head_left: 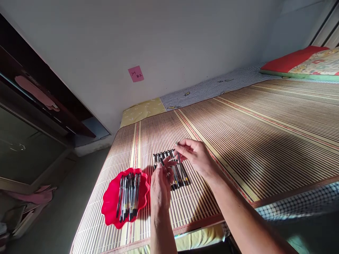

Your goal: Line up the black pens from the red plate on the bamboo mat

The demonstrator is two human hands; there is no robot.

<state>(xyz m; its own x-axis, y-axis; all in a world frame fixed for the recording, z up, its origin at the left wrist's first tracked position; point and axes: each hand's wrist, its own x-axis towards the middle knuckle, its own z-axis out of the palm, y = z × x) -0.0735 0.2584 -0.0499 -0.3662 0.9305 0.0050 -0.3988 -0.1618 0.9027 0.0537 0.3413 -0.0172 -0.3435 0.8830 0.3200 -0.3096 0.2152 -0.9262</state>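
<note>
A row of several black pens [176,174] lies side by side on a striped bamboo mat [238,134]. My left hand [160,185] hovers over the row's near left end, fingers curled and pinching a pen. My right hand [194,155] is above the row's far end, fingertips pinched on the tip of a pen standing slightly up from the row. To the left a red scalloped plate [111,206] holds several more black pens [128,197].
The mat covers a bed along a white wall with a pink sticky note [136,74]. A red and floral pillow [304,61] lies at the far right. Dark furniture [39,106] and the floor lie left of the bed edge.
</note>
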